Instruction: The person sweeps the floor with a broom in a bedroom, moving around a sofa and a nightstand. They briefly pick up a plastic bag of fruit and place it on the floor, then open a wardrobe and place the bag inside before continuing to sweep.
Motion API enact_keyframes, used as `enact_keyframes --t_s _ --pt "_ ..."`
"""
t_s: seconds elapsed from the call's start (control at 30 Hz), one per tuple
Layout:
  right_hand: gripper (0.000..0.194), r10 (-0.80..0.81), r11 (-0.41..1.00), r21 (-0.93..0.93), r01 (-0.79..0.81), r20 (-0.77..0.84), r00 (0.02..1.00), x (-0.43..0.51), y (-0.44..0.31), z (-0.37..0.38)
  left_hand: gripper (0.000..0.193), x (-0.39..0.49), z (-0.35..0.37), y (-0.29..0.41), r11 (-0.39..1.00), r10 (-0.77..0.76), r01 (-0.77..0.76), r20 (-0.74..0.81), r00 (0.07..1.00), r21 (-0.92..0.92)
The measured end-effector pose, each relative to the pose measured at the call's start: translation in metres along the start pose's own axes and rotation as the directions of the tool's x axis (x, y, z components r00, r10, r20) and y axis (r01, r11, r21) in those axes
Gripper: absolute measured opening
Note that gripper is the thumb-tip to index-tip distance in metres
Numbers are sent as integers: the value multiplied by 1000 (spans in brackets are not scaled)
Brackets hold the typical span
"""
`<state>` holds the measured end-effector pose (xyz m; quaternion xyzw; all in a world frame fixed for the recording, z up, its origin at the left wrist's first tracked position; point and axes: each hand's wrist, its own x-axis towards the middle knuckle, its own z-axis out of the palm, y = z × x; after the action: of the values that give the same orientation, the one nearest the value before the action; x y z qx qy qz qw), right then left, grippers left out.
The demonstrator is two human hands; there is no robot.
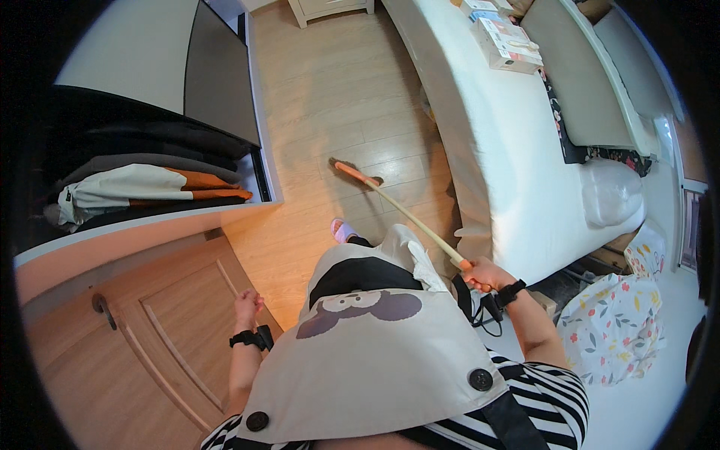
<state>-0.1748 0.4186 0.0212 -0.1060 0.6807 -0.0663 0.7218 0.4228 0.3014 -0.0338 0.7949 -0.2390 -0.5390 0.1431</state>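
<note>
My right hand grips the orange end of a broom with a pale yellow handle. The handle slants away from me to the upper left, and its orange head with dark bristles rests on the light wood floor, between the wardrobe and the bed. My left hand hangs by my side in front of the wooden door, with its fingers curled and no object visible in it. Both wrists wear black bands. A beige apron with large buttons covers my front.
A wardrobe with hanging clothes stands left, above a wooden door. A bed with a white cover lines the right, bearing boxes. A floral fabric bundle lies at lower right. A white cabinet stands ahead.
</note>
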Motion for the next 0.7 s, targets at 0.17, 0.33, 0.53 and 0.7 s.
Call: enact_keyframes --t_s 0.17,0.33,0.53,0.7 --pt "10 -65 993 -108 42 -220 973 13 8 -20 15 -15 -1 -14 999 27 -30 -65 998 -33" --pt "12 -227 974 -104 202 -404 886 98 22 -30 21 -51 -11 -42 999 27 -29 -93 995 -28" --pt "17 -360 -202 -978 -57 20 933 214 30 -18 21 -89 -39 -82 999 -34 29 -190 981 -28" --pt "20 -247 831 -554 49 -290 925 217 46 22 23 -96 -61 -102 999 -39 32 -188 981 -35"
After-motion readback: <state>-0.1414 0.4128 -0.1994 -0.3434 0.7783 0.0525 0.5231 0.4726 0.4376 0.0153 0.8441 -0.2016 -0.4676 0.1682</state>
